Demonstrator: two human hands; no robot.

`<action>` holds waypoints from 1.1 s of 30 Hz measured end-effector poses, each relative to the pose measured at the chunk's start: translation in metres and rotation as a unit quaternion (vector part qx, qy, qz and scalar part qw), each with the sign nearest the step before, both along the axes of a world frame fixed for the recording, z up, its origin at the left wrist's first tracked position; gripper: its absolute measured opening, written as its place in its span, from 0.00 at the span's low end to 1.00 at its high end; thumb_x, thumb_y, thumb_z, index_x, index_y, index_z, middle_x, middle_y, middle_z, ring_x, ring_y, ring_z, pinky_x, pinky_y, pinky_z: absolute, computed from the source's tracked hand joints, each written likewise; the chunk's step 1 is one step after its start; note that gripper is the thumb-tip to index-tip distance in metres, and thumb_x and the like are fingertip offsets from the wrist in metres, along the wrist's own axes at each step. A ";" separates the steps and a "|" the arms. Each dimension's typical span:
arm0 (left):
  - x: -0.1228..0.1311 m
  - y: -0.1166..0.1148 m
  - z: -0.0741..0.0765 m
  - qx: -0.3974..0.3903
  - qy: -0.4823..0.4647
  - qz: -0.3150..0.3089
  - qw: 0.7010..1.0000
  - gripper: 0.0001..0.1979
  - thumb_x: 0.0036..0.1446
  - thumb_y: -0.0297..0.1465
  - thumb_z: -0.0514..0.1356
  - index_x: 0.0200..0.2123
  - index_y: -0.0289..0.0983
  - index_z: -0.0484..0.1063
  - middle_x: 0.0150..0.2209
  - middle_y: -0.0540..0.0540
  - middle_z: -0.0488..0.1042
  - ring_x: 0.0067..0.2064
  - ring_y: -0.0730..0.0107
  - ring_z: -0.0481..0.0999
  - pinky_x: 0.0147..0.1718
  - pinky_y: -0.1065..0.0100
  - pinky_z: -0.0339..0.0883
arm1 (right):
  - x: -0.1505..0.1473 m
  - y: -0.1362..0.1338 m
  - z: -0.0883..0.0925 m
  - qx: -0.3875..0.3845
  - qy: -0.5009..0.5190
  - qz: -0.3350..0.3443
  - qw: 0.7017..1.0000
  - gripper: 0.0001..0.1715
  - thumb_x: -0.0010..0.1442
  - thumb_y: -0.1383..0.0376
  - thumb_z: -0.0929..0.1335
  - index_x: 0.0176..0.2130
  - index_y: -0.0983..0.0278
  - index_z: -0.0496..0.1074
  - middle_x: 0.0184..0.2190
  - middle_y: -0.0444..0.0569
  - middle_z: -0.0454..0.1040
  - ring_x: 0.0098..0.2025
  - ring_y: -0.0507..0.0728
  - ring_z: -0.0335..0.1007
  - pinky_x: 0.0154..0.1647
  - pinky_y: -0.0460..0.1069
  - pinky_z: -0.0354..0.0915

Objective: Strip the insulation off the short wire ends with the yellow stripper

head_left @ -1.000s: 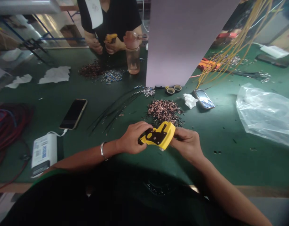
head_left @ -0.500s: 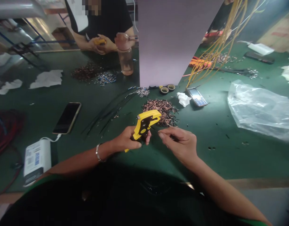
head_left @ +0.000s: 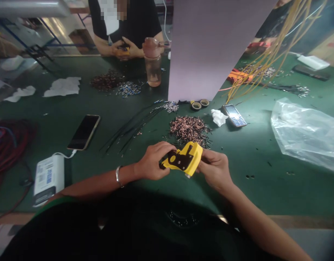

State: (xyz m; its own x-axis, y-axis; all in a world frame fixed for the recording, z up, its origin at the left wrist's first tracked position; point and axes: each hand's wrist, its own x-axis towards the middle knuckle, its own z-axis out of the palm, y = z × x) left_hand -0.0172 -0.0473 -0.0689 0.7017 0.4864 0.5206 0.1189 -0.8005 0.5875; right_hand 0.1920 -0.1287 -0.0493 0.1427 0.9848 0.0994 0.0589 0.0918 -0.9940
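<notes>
My left hand (head_left: pixel 153 161) is wrapped round the handles of a yellow and black crimping tool (head_left: pixel 184 159), which lies tilted with its head pointing right. My right hand (head_left: pixel 216 168) is closed against the tool's head, fingers pinched there; what they hold is hidden. Both hands hover just above the green table (head_left: pixel 264 181). A pile of copper-coloured terminals (head_left: pixel 190 128) lies just beyond the tool. Thin black wires (head_left: pixel 134 125) fan out to its left.
A smartphone (head_left: pixel 84 132) and a white power bank (head_left: pixel 49 177) lie at left, a keypad phone (head_left: pixel 233 115) and tape rolls (head_left: pixel 199 104) beyond the pile. A clear plastic bag (head_left: pixel 305 132) lies right. A person across the table holds a tool beside a bottle (head_left: pixel 152 61).
Half a second ago my left hand held the tool upright and my right hand was apart from it. The tool has tipped down to the right and my right hand has closed against its head.
</notes>
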 end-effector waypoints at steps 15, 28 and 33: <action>0.001 0.000 0.000 -0.048 0.019 -0.027 0.998 0.23 0.46 0.26 0.58 0.48 0.36 0.68 0.39 0.42 0.76 0.37 0.62 0.77 0.37 0.61 0.73 | -0.003 0.001 0.004 -0.027 0.055 0.017 0.998 0.05 0.50 0.65 0.73 0.24 0.62 0.79 0.15 0.39 0.68 0.16 0.47 0.56 0.16 0.44 0.54; 0.005 -0.002 0.008 -0.318 0.030 -0.065 0.945 0.11 0.44 0.25 0.56 0.34 0.36 0.71 0.32 0.48 0.75 0.32 0.71 0.74 0.32 0.69 0.71 | -0.005 0.000 0.014 -0.011 -0.025 -0.003 1.000 0.06 0.52 0.63 0.73 0.25 0.61 0.80 0.15 0.40 0.68 0.16 0.47 0.57 0.15 0.45 0.54; 0.005 -0.003 0.008 -0.351 0.033 -0.069 0.933 0.11 0.45 0.25 0.57 0.34 0.35 0.71 0.32 0.47 0.75 0.33 0.71 0.74 0.32 0.69 0.72 | -0.006 0.000 0.014 0.028 -0.072 -0.022 0.997 0.07 0.54 0.65 0.72 0.25 0.61 0.80 0.16 0.41 0.71 0.17 0.48 0.59 0.17 0.45 0.58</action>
